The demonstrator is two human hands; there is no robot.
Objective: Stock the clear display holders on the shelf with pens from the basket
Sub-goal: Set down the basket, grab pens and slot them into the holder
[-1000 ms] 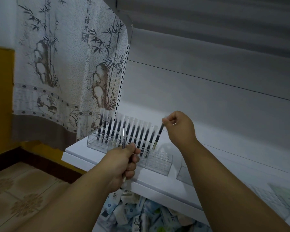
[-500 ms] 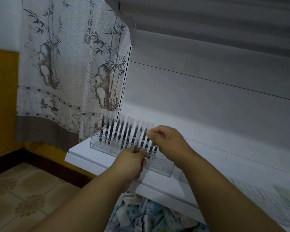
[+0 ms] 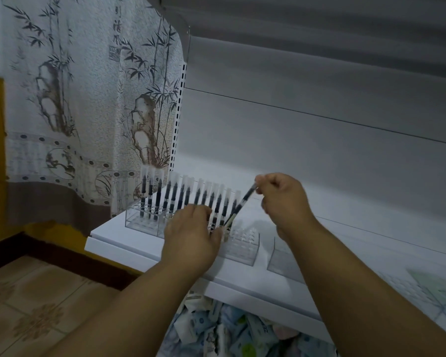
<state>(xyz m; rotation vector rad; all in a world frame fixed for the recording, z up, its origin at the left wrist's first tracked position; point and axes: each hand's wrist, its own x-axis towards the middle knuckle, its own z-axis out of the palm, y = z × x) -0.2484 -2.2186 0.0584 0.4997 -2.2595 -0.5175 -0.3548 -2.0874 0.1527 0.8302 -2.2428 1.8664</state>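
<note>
A clear display holder (image 3: pixel 245 247) stands on the white shelf (image 3: pixel 129 244), with a row of several black pens with clear caps (image 3: pixel 165 195) upright in it. My right hand (image 3: pixel 283 202) pinches the top of one black pen (image 3: pixel 241 204), which tilts down to the left with its lower end at the holder's right part. My left hand (image 3: pixel 191 233) is pressed close to the holder's front, its back turned to me and its fingers curled. Whether it holds a pen is hidden.
A second clear holder (image 3: pixel 281 261) stands to the right on the shelf. Under the shelf lies a heap of light blue and white packets (image 3: pixel 232 331). A bamboo-print curtain (image 3: pixel 88 99) hangs at the left, above a tiled floor (image 3: pixel 36 305).
My right hand came to my left hand, took a pen and now holds it tilted over the holder. My left hand moved up and right, against the holder's front.
</note>
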